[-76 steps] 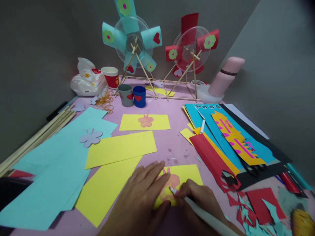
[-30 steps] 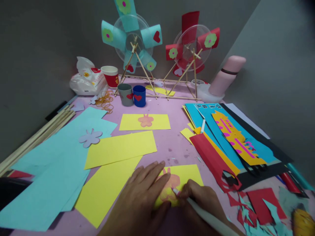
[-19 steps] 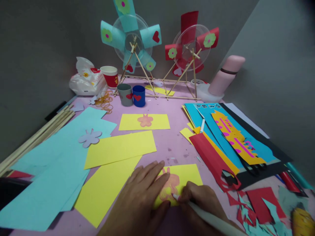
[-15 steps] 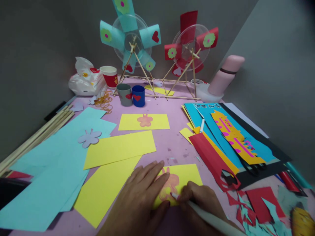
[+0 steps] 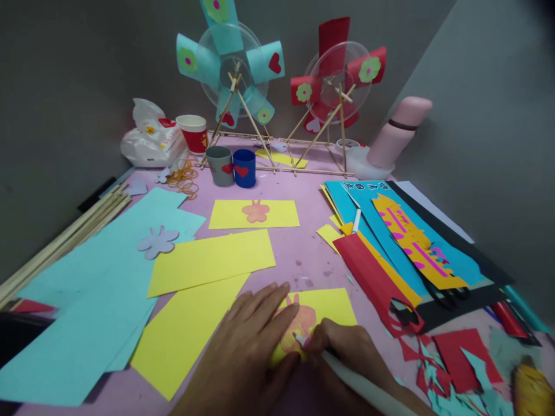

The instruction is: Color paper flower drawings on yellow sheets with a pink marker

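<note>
My left hand [image 5: 249,341] lies flat with its fingers stretched out, over the left side of a small yellow card [image 5: 336,301]. On that card is a partly coloured pinkish butterfly drawing [image 5: 306,316], its lower left covered by my fingers. Gripped in my right hand [image 5: 344,346] is a white felt-tip pen [image 5: 364,384], its tip at the butterfly's lower wing. Farther back, another yellow card [image 5: 281,214] bears a filled-in butterfly [image 5: 255,211]. Blank yellow strips [image 5: 217,263] and a lilac butterfly cutout [image 5: 158,243] lie to the left.
Light-blue sheets [image 5: 99,312] and wooden sticks [image 5: 82,225] lie left. Behind stand a blue paper wheel [image 5: 234,69], a red one [image 5: 333,86], a grey cup [image 5: 219,167], a blue cup [image 5: 244,169] and a pink bottle [image 5: 396,136]. Coloured papers [image 5: 368,277] and scraps [image 5: 466,358] are right.
My right hand has shifted slightly left and up with the pen, its tip moving across the butterfly's lower wing. My left hand has stayed in place.
</note>
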Demonstrator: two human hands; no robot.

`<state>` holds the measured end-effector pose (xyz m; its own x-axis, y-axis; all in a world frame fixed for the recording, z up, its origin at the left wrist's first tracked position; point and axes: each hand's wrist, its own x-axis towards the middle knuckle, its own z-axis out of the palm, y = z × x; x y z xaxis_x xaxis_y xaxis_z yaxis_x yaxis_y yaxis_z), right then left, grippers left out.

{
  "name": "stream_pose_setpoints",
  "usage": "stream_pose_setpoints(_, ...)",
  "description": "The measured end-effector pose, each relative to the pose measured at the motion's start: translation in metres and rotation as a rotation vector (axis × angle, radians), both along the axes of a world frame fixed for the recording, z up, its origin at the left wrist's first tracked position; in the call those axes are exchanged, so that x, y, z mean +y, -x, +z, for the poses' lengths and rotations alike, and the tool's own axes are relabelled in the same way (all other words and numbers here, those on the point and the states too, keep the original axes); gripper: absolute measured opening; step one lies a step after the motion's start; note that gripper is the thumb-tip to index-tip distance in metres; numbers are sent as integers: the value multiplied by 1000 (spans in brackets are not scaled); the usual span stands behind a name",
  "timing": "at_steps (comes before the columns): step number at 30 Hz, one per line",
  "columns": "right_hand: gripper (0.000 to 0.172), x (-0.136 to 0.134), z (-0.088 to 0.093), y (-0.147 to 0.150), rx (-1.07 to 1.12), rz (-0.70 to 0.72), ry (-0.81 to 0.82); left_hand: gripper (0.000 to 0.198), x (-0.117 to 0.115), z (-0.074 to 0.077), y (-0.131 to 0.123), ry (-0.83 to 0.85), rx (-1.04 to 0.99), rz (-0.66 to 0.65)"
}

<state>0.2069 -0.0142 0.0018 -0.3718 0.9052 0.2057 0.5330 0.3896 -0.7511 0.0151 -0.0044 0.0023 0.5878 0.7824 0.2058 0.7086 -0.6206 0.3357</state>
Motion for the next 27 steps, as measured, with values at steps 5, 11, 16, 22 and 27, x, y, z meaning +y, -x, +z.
stream_pose_setpoints(5, 15, 0, 1, -2, 28, 29, 26, 42, 1, 2, 0, 19, 18, -8)
stream_pose_setpoints(11, 16, -4, -2, -2, 35, -60, 8, 44, 0, 1, 1, 26, 15, 0)
stream_pose_setpoints(16, 16, -2, -3, -2, -2, -46, -49, 44, 1, 1, 1, 34, 21, 1)
stream_pose_setpoints(22, 17, -1, 3, 1, -67, -74, 11, 43, 1, 1, 0, 25, 14, 2)
stream_pose_setpoints(27, 16, -3, 3, 3, -61, -112, -20, 45, 1, 1, 1, 25, -2, 5)
